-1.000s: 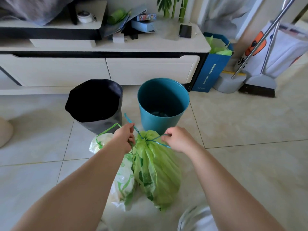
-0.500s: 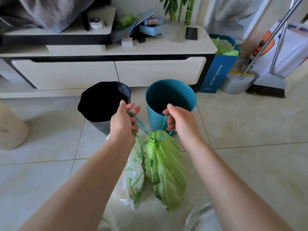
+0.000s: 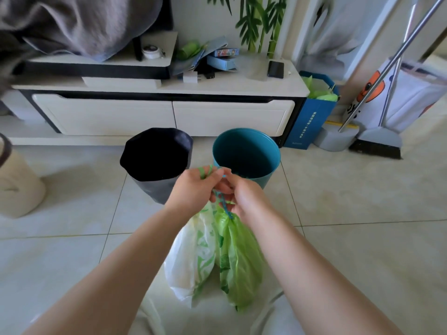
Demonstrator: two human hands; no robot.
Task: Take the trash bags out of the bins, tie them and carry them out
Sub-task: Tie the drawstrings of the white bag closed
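Both hands [image 3: 217, 189] grip bag drawstrings [image 3: 223, 204] above pale floor tiles [image 3: 350, 250] before a low cabinet [image 3: 169, 112].

Two bags [image 3: 217, 257] hang before two bins [image 3: 200, 153], seemingly touching each other.

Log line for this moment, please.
step: tying | left hand: grips drawstring | right hand: grips drawstring | green bag: cinched, beside white bag | teal bin: unlined

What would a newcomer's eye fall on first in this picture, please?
Probably the left hand and right hand meeting at centre, gripping the drawstring of a green trash bag that hangs beside a white bag. Just behind stand a black-lined bin and, to its right, a teal bin.
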